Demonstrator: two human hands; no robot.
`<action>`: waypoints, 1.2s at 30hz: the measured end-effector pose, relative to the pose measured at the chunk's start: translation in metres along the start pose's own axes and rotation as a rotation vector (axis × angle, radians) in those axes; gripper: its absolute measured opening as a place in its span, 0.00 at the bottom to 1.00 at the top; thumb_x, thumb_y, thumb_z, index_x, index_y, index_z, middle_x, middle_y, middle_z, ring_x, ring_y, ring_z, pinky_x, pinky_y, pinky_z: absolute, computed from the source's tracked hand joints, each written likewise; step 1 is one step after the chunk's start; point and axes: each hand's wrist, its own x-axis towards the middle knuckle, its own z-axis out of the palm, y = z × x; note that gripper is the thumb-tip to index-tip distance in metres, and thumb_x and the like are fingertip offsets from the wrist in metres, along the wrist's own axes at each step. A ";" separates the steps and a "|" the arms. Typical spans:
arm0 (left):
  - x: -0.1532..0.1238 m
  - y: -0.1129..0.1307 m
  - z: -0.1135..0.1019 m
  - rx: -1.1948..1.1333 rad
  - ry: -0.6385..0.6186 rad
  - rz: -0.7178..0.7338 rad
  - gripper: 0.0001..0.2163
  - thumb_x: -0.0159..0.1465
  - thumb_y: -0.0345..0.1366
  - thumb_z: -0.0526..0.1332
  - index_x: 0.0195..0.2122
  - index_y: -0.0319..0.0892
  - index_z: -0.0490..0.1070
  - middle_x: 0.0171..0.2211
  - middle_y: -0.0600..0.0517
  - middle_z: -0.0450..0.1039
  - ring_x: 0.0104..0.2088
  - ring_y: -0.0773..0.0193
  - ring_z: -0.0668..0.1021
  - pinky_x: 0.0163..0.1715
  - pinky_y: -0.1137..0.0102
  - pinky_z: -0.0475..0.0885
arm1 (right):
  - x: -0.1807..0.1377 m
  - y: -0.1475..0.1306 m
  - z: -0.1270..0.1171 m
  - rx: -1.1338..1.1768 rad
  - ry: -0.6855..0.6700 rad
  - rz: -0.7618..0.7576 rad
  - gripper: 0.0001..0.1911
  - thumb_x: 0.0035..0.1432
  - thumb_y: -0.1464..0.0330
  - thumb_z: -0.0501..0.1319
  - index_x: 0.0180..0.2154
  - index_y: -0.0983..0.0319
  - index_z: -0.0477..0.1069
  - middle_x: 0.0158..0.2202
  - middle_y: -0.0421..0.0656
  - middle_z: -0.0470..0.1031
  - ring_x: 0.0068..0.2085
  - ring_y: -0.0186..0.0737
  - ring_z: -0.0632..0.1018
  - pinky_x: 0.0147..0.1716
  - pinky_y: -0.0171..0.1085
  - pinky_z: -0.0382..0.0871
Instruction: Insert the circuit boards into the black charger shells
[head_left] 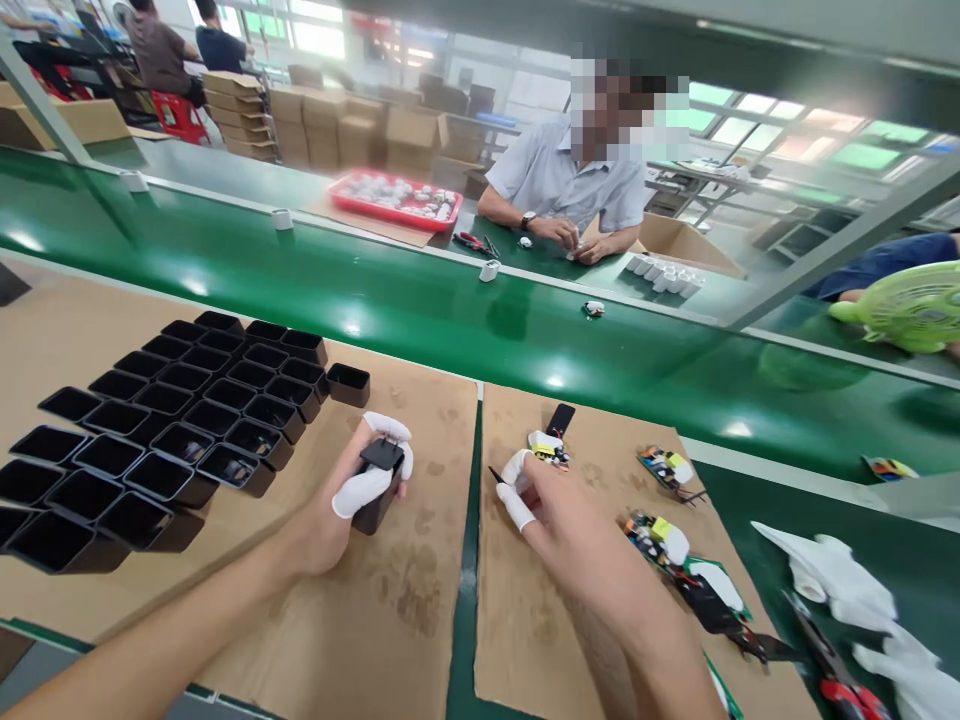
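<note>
My left hand (358,487), with white finger cots, is closed around a black plastic housing (377,487) held upright on the left cardboard sheet (390,600). My right hand (541,500), also in finger cots, is closed in a pinch on a small circuit board assembly (547,449) with a yellow part and a black piece, on the right cardboard sheet (540,620). Several empty black housings (161,430) stand in rows to the left of my left hand.
More circuit boards (664,465) (652,535) lie right of my right hand, with white gloves (832,575) and red-handled cutters (840,680) beyond. A green conveyor belt (420,310) runs across. A person sits opposite, with a red tray (394,198). A green fan (911,305) sits at the right.
</note>
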 end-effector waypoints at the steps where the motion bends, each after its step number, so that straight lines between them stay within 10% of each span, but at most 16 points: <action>1: 0.000 -0.001 0.001 0.015 0.006 0.001 0.15 0.71 0.50 0.61 0.53 0.48 0.68 0.42 0.50 0.73 0.39 0.56 0.76 0.45 0.58 0.74 | -0.001 -0.006 -0.001 0.082 0.024 -0.054 0.11 0.73 0.73 0.60 0.36 0.55 0.69 0.31 0.38 0.79 0.32 0.42 0.78 0.32 0.38 0.65; 8: -0.003 0.001 0.007 0.329 0.129 0.007 0.15 0.77 0.54 0.54 0.45 0.48 0.67 0.38 0.50 0.70 0.37 0.56 0.73 0.39 0.60 0.72 | -0.012 -0.040 0.009 0.390 0.251 -0.355 0.08 0.75 0.71 0.65 0.48 0.52 0.82 0.32 0.37 0.78 0.28 0.36 0.77 0.24 0.32 0.68; 15: -0.005 0.019 0.017 0.467 0.174 0.160 0.14 0.81 0.49 0.50 0.41 0.48 0.64 0.33 0.54 0.65 0.32 0.59 0.68 0.35 0.61 0.65 | -0.015 -0.055 0.023 0.213 0.471 -0.452 0.15 0.74 0.73 0.63 0.32 0.56 0.75 0.26 0.38 0.71 0.22 0.32 0.71 0.20 0.32 0.67; 36: -0.001 0.015 0.019 0.742 0.132 0.353 0.03 0.73 0.35 0.54 0.40 0.48 0.61 0.32 0.55 0.65 0.28 0.61 0.70 0.29 0.63 0.64 | -0.013 -0.057 0.031 -0.056 0.492 -0.475 0.23 0.76 0.73 0.59 0.25 0.55 0.62 0.23 0.36 0.63 0.21 0.35 0.63 0.21 0.38 0.56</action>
